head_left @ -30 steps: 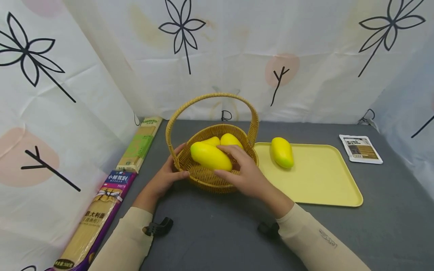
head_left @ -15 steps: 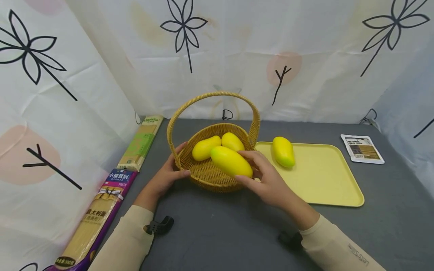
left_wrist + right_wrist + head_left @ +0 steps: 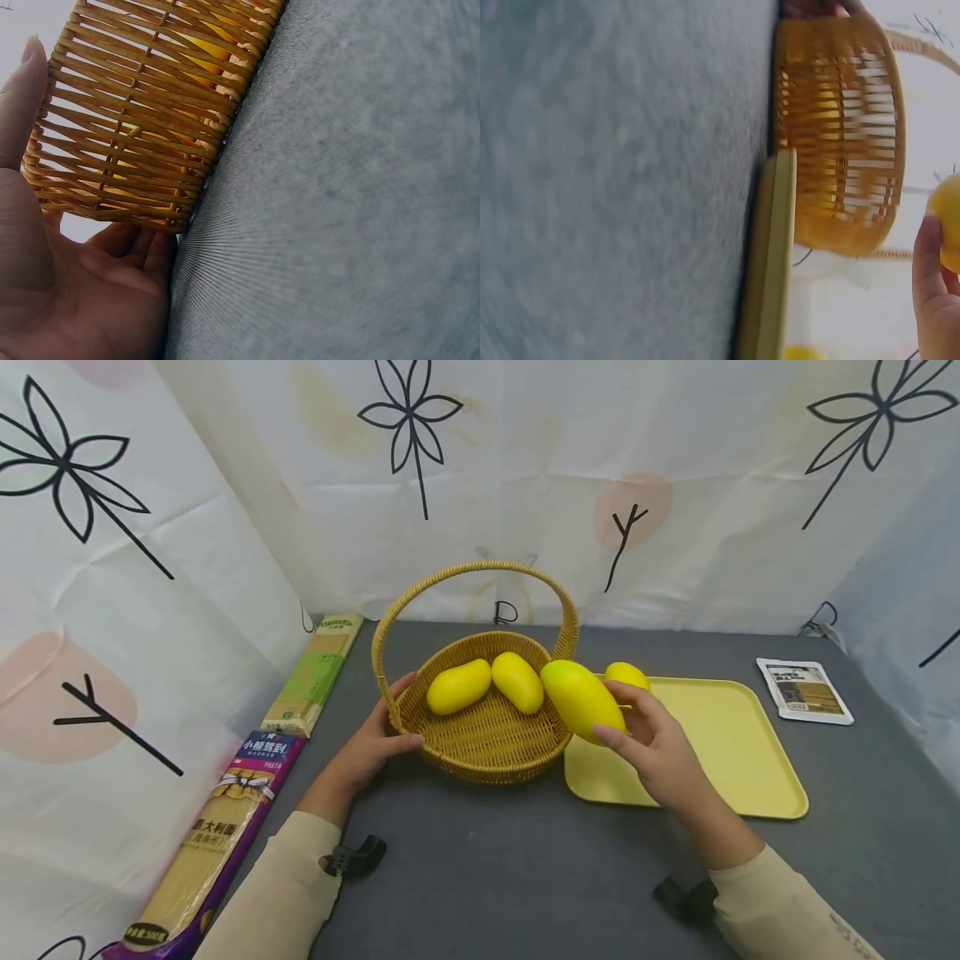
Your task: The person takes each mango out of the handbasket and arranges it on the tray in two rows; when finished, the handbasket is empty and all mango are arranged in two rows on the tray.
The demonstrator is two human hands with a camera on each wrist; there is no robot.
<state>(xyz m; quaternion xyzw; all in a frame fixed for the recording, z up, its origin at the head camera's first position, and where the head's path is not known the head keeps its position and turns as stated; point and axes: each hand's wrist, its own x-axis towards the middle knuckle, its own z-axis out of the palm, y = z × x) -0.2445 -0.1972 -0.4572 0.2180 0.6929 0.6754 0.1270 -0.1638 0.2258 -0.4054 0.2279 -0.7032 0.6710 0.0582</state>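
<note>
My right hand [image 3: 660, 747] grips a yellow mango [image 3: 581, 702] with a greenish end, between thumb and fingers, raised above the left part of the yellow tray [image 3: 720, 743]. In the right wrist view, that mango [image 3: 949, 217] shows at the right edge. Two more mangoes, a left one [image 3: 459, 687] and a right one [image 3: 517, 682], lie inside the wicker basket [image 3: 495, 756]. My left hand [image 3: 375, 747] holds the basket's left side, thumb at the rim and fingers behind. Partly hidden behind my right hand, another mango [image 3: 627, 674] lies on the tray.
Along the left edge lie a green noodle packet [image 3: 311, 681] and a purple pasta packet [image 3: 217, 835]. A flat white pouch [image 3: 805, 691] lies right of the tray. The basket's tall handle [image 3: 480, 566] arches over it, and a patterned cloth [image 3: 525, 510] hangs behind.
My right hand has carried the mango out of the basket and rightward to above the tray. One mango in the basket now lies slightly lower and more upright. My left hand stays on the basket.
</note>
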